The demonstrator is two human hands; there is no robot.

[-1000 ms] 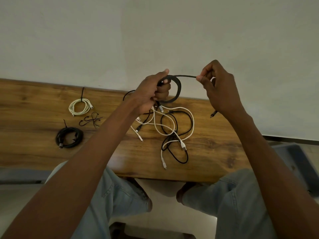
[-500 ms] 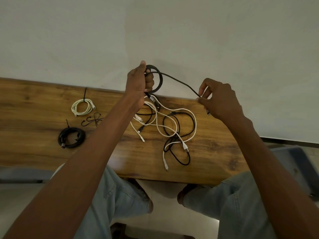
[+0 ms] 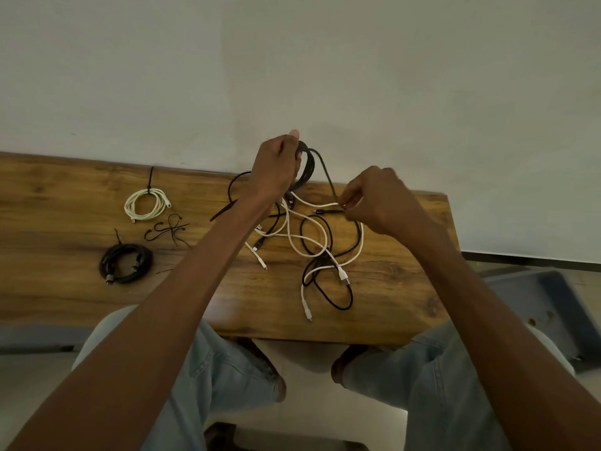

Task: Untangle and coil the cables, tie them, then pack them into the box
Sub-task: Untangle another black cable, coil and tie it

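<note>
Clamping a round black braided coil [image 3: 307, 164], left hand [image 3: 274, 167]; right hand [image 3: 383, 203] pinches its thin tail.

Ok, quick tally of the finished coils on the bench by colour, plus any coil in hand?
White tied coil on the bench: 1
Black tied coil on the bench: 1
Black coil being wound in the left hand, its free end pinched by the right hand: 1
Total coils: 3
The loose tangle is uncounted; its strands overlap.
</note>
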